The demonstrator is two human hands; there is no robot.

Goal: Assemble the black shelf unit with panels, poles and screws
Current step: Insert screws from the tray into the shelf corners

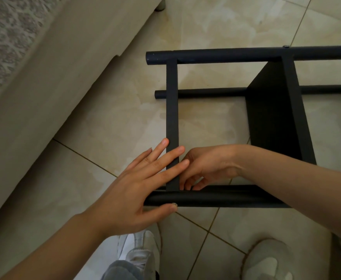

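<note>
The black shelf unit (266, 110) lay on its side on the tiled floor (216, 21), just ahead of your white shoes (139, 251). It was matte black throughout: round poles (226, 54) running left to right, two flat panels (172, 118) fixed across them. Your left hand (141, 186) lay flat, fingers spread, over the near panel and the nearest pole. Your right hand (204, 168) was curled at that joint; whether it pinched anything, I could not tell.
</note>
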